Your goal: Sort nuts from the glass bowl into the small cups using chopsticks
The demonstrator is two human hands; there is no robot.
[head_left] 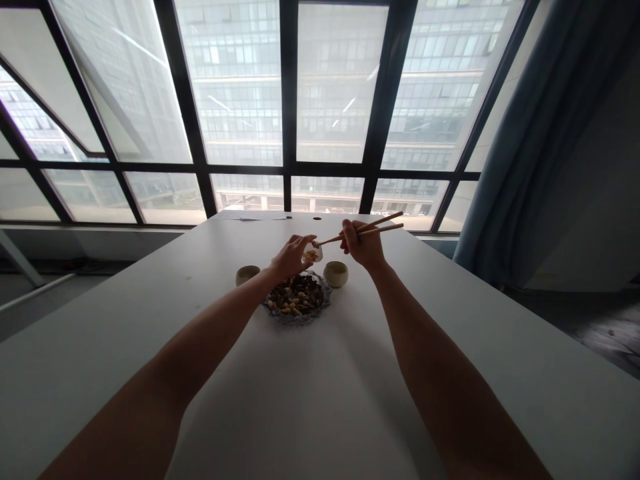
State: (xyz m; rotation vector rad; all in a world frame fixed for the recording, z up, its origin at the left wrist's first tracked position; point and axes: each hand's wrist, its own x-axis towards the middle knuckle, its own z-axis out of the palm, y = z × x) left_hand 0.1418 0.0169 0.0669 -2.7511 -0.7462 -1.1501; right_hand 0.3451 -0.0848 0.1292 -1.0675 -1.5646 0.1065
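Above table (pixel 300 393), left hand (pixel 293 255) pinches cup (pixel 313 255); right (pixel 364 245), chopsticks (pixel 385 219).

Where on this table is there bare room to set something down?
The white tabletop is bare between the forearms, nearer than the clear dish, and outside each forearm. It is crowded where dish, two cups and left hand cluster.
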